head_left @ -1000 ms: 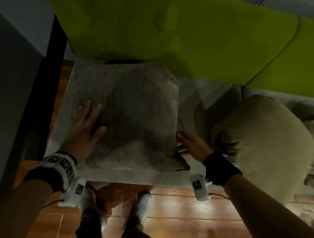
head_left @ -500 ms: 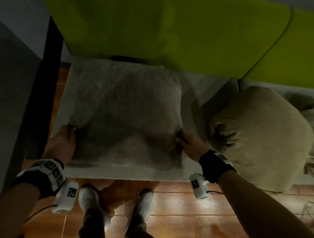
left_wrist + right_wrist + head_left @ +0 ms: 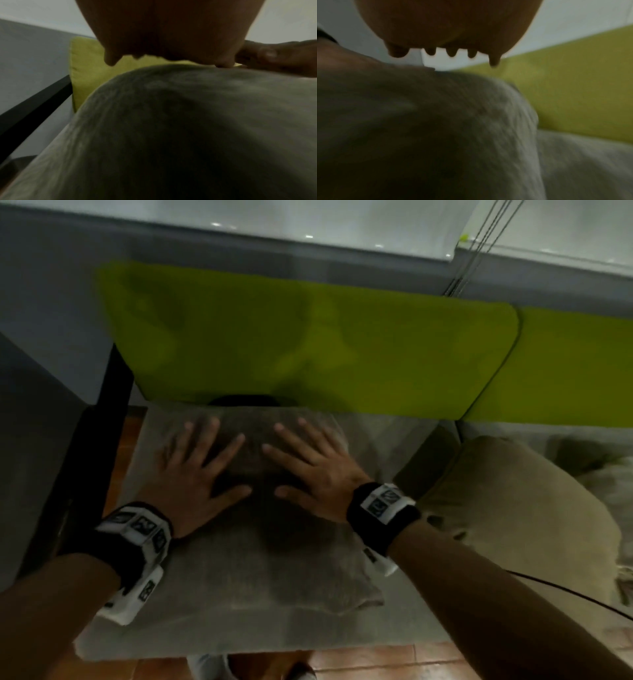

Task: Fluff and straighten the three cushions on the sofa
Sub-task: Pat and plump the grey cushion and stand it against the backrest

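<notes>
A grey-brown cushion (image 3: 260, 563) lies flat on the sofa's pale seat (image 3: 387, 446), its far edge against the green backrest (image 3: 308, 350). My left hand (image 3: 197, 477) and my right hand (image 3: 310, 470) lie side by side on its far half, palms down, fingers spread and straight. Both wrist views show the cushion (image 3: 171, 128) (image 3: 419, 128) bulging under a flat palm, with the green backrest (image 3: 573, 83) beyond. A tan cushion (image 3: 513, 515) sits to the right on the seat, creased at its near corner.
A black frame bar (image 3: 109, 419) runs along the sofa's left end beside a grey wall. A second green back cushion (image 3: 575, 371) continues to the right. Reddish floor tiles (image 3: 376, 662) and my shoes show below the seat's front edge. A thin cable (image 3: 565, 597) hangs off my right wrist.
Both hands let go of the cushion's side edges and moved up onto its top, now flat with fingers spread. The view has tilted upward toward the backrest and wall.
</notes>
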### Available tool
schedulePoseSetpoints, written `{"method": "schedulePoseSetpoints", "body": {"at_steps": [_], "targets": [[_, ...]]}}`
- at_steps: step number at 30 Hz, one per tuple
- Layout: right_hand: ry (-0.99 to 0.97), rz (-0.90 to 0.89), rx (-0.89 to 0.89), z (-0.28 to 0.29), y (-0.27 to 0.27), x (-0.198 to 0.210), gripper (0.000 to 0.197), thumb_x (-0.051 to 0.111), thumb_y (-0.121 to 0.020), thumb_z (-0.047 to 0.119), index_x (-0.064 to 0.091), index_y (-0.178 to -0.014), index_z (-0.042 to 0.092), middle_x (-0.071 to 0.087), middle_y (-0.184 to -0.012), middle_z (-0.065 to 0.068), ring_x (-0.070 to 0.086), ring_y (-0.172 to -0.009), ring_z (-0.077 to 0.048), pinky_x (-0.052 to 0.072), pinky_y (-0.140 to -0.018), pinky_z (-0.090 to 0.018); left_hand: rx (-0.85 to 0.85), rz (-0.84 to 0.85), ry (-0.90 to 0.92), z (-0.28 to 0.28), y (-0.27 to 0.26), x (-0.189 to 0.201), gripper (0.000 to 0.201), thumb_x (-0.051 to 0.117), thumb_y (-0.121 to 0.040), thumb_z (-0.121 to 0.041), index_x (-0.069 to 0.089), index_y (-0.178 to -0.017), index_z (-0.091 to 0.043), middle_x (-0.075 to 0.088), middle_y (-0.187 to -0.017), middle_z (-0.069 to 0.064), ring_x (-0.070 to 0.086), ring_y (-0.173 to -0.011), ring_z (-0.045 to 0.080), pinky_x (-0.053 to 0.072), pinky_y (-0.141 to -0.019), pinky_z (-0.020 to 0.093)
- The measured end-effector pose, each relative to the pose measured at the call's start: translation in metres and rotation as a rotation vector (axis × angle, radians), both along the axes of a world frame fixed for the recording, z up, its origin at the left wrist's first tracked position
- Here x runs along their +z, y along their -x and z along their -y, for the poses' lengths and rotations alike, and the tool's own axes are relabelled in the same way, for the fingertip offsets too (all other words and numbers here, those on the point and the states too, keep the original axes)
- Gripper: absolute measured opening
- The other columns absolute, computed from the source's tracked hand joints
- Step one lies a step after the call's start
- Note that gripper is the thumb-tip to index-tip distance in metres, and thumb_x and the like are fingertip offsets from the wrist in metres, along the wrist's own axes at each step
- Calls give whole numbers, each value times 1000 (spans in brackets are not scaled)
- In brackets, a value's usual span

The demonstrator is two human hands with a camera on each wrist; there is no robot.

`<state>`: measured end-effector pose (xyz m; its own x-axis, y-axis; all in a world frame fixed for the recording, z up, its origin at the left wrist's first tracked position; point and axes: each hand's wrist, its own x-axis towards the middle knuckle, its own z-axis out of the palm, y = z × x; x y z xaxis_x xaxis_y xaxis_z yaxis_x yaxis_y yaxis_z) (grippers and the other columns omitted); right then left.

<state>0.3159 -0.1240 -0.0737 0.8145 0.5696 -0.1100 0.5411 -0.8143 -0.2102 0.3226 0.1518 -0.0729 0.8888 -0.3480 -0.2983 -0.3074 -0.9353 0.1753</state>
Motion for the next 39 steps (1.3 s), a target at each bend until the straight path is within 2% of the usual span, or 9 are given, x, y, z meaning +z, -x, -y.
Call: {"method": "schedulePoseSetpoints", "body": {"at_steps": [7, 17, 21, 24, 26, 29, 32, 36, 39], "targets": [[147, -323, -113, 12, -15, -57, 74, 16, -89, 86, -18, -150, 62, -31, -164, 16, -30, -152, -24, -14, -121, -60, -123, -235, -83, -39, -10, -56, 99, -7, -55, -100, -30, -142, -58, -43, -154, -15, -31, -148, 23, 7, -117, 64], [100, -495, -373, 39, 5, -88, 83, 20, -87, 89, -29, -147, 58, -39, -161, 14, -29, -152, -18, -5, -125, -56, -335, -188, -70, -73, -25, -80, 86, 25, -87, -84, 7, -159, -39, -2, -169, -1, -4, -154, 26, 19, -112, 67], [97, -534, -460, 63, 0, -67, 77, 13, -90, 86, -22, -151, 57, -19, -168, 17, -12, -156, -16, -7, -124, -56, -273, -120, 161, -71, -40, -63, 68, 20, -96, -69, 19, -158, -39, 6, -169, -4, 4, -154, 24, 18, -115, 61], [30, -252, -478, 71, -26, -36, 79, -7, -93, 76, 14, -161, 41, 20, -169, 6, 11, -158, -24, -1, -126, -53, -141, 30, 255, -60, -65, -35, 65, 23, -100, -58, 41, -151, -23, 33, -160, 11, 35, -143, 38, 28, -110, 56], [-110, -15, -400, 64, -46, -19, 72, 7, -103, 64, 33, -158, 27, 33, -165, -4, 24, -154, -31, 12, -124, -59, -123, 154, 299, -48, -84, -18, 64, 32, -100, -52, 47, -147, -12, 37, -156, 18, 40, -139, 43, 28, -111, 55], [-219, 120, -43, 30, -74, -23, 63, 34, -104, 56, 32, -158, 23, 31, -165, -10, 26, -153, -35, 18, -123, -59, -207, 123, 273, -21, -96, -13, 66, 32, -97, -59, 34, -154, -26, 18, -166, 10, 16, -151, 40, 16, -117, 56], [-129, -100, 130, 14, -73, -54, 66, 31, -102, 63, 20, -161, 35, 14, -171, -1, 9, -158, -31, 10, -125, -56, -190, -98, 130, -11, -81, -38, 73, 13, -89, -81, 2, -155, -52, -2, -168, -6, 2, -154, 34, 10, -118, 62], [-67, -381, -136, 32, -57, -89, 72, 18, -92, 81, -9, -155, 58, -12, -171, 13, -10, -158, -19, -3, -125, -52, -79, -150, 43, -13, -60, -64, 76, 9, -86, -84, -6, -153, -53, -6, -167, -9, -3, -154, 29, 4, -118, 64], [-74, -556, -354, 45, -63, -99, 79, 9, -85, 88, -3, -156, 55, -1, -171, 15, -3, -158, -17, -2, -126, -52, -64, -171, 17, -3, -60, -67, 75, 7, -86, -84, -9, -153, -54, -12, -166, -10, -8, -154, 28, 0, -118, 63]]}}
